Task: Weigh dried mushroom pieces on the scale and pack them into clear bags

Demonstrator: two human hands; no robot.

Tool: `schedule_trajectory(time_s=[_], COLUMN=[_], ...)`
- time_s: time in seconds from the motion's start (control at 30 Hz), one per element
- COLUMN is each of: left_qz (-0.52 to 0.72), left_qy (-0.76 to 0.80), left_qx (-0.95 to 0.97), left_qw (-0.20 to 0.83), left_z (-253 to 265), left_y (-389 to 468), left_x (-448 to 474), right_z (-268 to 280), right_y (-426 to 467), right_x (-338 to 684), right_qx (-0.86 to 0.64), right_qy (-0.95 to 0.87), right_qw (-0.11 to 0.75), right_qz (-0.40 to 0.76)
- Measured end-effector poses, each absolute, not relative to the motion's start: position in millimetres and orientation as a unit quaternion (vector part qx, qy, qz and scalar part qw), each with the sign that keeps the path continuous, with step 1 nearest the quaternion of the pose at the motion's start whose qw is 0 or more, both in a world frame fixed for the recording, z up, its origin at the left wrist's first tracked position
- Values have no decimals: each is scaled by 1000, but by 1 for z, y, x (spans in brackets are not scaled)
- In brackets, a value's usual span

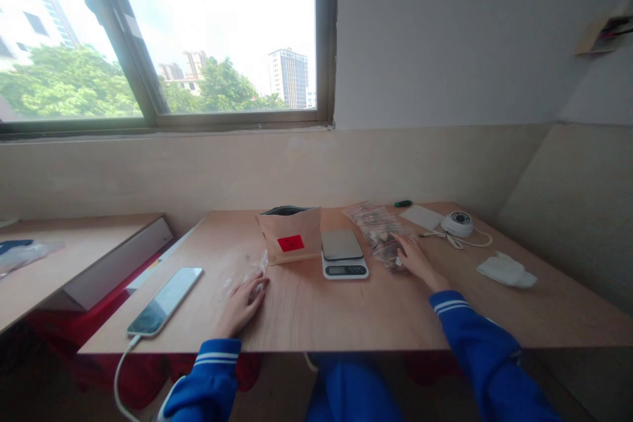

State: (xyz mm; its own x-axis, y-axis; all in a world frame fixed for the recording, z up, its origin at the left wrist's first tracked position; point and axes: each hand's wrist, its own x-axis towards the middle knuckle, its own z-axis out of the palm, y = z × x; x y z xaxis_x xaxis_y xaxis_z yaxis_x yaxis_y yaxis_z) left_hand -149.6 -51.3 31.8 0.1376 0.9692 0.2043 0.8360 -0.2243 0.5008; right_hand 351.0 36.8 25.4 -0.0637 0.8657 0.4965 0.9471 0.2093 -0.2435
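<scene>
My left hand rests on the table, its fingers loosely bent and laid at the edge of a crumpled clear plastic bag. At the right, my right hand reaches over a pile of clear zip bags with small dark contents, its fingers apart and touching them. Between the hands stand a brown paper pouch with a red label, open at the top, and a white digital scale with a bare metal plate. What exactly the zip bags hold is too small to make out.
A phone on a charging cable lies at the left of the table. To the right are a white dome camera with its cable, a white folded cloth or bag, a white card and a green-handled tool.
</scene>
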Motion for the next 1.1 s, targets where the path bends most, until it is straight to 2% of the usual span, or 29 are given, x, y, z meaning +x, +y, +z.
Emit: schedule_trajectory(time_s=[0.17, 0.33, 0.57, 0.7, 0.8, 0.93, 1.1], left_qz=[266, 305, 410, 451, 487, 571, 617], left_qy=[594, 578, 508, 450, 435, 441, 409], left_qx=[754, 752, 717, 661, 592, 475, 406], left_qw=[87, 86, 242, 397, 473, 503, 536], left_z=[36, 39, 48, 61, 57, 32, 20], left_y=[-56, -60, -57, -48, -42, -36, -39], left_x=[-143, -141, -86, -31, -3, 6, -2], right_z=[28, 39, 118, 153, 159, 150, 132], right_y=[31, 12, -20, -33, -40, -44, -38], right_x=[346, 344, 302, 256, 228, 203, 172], right_qx=[-653, -658, -572, -527, -523, -522, -518], right_qy=[-719, -710, -753, -755, -733, -713, -683], right_qw=[219, 222, 312, 390, 431, 453, 474], right_qz=[-94, -118, -96, 16, 58, 121, 201])
